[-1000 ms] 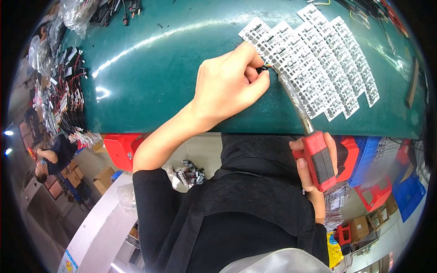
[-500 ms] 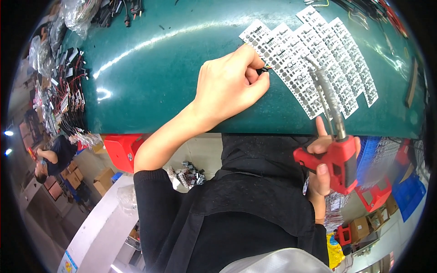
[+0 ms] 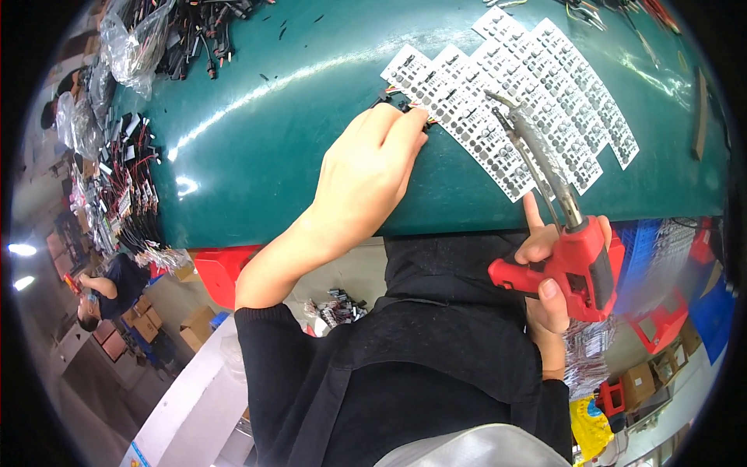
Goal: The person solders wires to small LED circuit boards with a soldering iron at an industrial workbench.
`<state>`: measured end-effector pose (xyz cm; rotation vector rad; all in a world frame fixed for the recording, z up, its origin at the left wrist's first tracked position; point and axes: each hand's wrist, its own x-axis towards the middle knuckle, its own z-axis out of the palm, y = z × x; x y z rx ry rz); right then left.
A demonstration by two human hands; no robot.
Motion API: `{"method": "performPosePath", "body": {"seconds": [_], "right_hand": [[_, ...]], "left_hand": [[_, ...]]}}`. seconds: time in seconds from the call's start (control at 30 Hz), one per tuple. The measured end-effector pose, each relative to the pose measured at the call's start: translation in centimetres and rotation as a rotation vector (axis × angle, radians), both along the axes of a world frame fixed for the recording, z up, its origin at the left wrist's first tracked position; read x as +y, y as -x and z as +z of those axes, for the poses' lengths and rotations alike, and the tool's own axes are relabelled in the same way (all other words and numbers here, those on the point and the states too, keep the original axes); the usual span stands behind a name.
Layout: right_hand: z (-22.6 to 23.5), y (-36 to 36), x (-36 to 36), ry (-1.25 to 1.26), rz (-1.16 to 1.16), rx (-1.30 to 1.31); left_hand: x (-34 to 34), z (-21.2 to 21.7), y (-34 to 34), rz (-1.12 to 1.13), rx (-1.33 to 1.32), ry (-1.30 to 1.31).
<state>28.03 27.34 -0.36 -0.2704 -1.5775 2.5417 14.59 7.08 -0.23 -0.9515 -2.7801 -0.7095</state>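
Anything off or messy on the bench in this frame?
Nothing looks damaged. The grey component sheets overlap unevenly, fanned askew on the green table. Loose wire bundles crowd its left edge, and small dark bits lie scattered nearby.

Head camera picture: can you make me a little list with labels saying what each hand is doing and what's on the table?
Left hand: left hand rests on the green table, fingertips pinching a small dark part
Right hand: right hand grips a red soldering gun, its metal tip over the sheets
On table: white sheets of tiny components, fanned out
Far left: pile of wired parts and a clear plastic bag
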Motion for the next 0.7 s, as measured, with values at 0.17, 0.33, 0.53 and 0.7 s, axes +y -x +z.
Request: {"method": "performPosePath", "body": {"seconds": [0.17, 0.33, 0.53, 0.7], "right_hand": [[-0.6, -0.1, 0.5, -0.015, 0.044, 0.025], [-0.7, -0.1, 0.7, -0.038, 0.026, 0.019], [-0.1, -0.2, 0.4, -0.09, 0.023, -0.045], [0.0, -0.4, 0.2, -0.111, 0.036, -0.073]], "left_hand": [[-1.2, -0.7, 2.6, -0.189, 0.008, -0.125], [-1.9, -1.2, 4.9, -0.455, -0.117, -0.138], [-2.1, -0.9, 6.2, -0.573, -0.293, -0.123], [-1.3, -0.4, 5.6, -0.486, -0.308, -0.071]]}}
